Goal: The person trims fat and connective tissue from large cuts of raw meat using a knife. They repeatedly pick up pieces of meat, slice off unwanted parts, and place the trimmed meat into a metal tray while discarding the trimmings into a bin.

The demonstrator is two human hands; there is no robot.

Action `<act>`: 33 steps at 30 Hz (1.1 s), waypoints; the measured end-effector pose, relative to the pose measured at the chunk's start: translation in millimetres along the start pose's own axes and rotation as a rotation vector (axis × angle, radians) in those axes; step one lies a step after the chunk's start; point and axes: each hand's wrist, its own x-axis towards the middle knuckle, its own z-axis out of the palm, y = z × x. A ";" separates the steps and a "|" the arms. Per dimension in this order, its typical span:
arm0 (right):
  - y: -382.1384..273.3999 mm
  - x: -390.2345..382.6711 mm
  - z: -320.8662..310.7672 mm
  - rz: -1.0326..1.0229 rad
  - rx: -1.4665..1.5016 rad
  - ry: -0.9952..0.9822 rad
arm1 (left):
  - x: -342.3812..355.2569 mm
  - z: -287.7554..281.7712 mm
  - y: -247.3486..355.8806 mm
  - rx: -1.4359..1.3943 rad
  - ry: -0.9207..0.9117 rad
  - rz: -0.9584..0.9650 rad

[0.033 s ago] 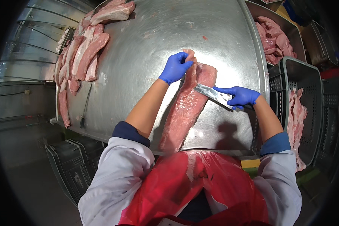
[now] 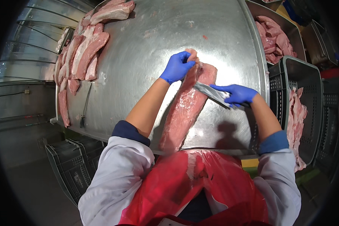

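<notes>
A long pink slab of raw meat (image 2: 186,109) lies lengthwise on the steel table in front of me. My left hand (image 2: 176,67), in a blue glove, pinches the far end of a strip of meat (image 2: 192,55) along the slab's left side. This strip is partly parted from the slab at the far end. In my blue-gloved right hand (image 2: 239,95) is a knife (image 2: 211,92), its handle mostly hidden by the fingers. The blade points left across the slab, its tip at the seam beside the strip.
Several meat slabs (image 2: 90,52) are piled at the table's (image 2: 139,86) far left, near a thin dark rod-like tool (image 2: 86,105). To the right stand a metal tub of meat pieces (image 2: 277,41) and a grey crate (image 2: 314,109) holding pale trimmings (image 2: 297,124). Dark crates (image 2: 73,165) sit at lower left.
My right hand and the knife have shifted slightly left, with the blade tip a little farther along the seam. My left hand has moved very slightly right with the strip's end.
</notes>
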 end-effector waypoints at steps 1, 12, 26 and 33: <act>-13.6 14.4 4.6 -0.024 -0.139 0.050 | 0.8 4.6 5.9 0.013 -0.043 0.012; -19.6 -93.6 40.3 0.190 0.249 0.036 | -91.9 -102.2 -76.4 0.655 0.090 -0.109; -64.1 18.3 65.1 0.062 -0.029 -0.093 | -83.3 -57.5 -11.2 0.961 -0.449 0.164; -82.8 76.2 92.7 0.042 -0.059 0.017 | -84.8 -57.9 34.5 1.037 -0.448 0.240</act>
